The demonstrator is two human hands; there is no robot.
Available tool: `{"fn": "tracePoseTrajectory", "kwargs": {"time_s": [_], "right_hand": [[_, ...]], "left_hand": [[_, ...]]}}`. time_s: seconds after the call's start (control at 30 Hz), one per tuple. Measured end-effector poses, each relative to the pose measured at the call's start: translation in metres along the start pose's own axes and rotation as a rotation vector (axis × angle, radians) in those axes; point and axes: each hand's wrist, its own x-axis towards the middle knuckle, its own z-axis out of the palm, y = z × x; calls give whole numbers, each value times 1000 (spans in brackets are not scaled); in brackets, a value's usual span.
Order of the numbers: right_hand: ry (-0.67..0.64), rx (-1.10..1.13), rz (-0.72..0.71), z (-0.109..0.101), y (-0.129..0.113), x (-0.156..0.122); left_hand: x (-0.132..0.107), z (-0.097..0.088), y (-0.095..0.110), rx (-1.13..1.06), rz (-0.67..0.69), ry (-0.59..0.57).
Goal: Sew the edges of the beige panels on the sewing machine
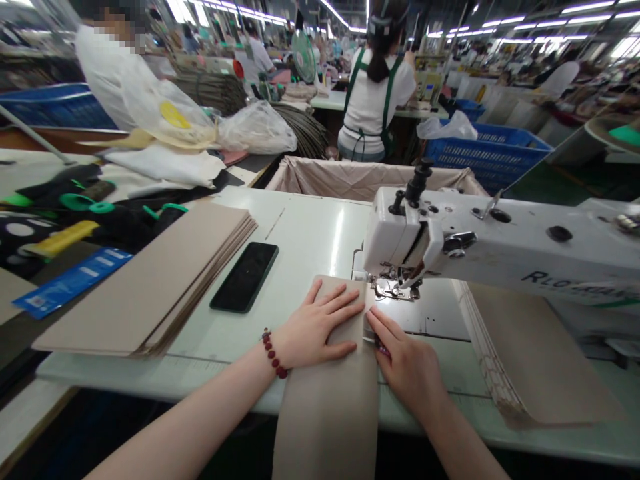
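Note:
My left hand (317,327), with a red bead bracelet (273,353) on its wrist, lies flat on a long beige material strip (330,407), fingers spread. My right hand (405,360) presses the strip's right edge, just in front of the sewing machine's presser foot (395,287). The strip runs under the white machine head (400,233); its far end is hidden there. A stack of beige panels (150,280) lies to my left, and a black smartphone (244,277) sits beside it. Stitched beige panels (530,353) lie to my right.
The pale sewing table (300,220) has a front edge close to me. A fabric-lined bin (360,180) stands behind it. A blue crate (485,150) is at the back right. Black and yellow pieces lie at the left, and a co-worker (375,87) sits beyond.

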Motion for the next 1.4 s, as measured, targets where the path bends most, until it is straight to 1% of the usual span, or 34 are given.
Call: {"fn": "tracePoseTrajectory", "kwargs": {"time_s": [0.2,0.3,0.53,1.1,1.4], "right_hand": [[0,-6,14,0,0,0],[1,-9,17,1,0,0],[44,-10,36,4,1,-3],[45,32,42,4,3,-4],[73,32,31,5,3,-4]], "left_hand": [[0,-1,-1,-11,-24,-2],[-1,0,-1,-9,-59,15],[-3,-1,-1,-29,-128,37],[-3,0,-2,-36,-116,63],[-3,0,-1,-29,-122,59]]}}
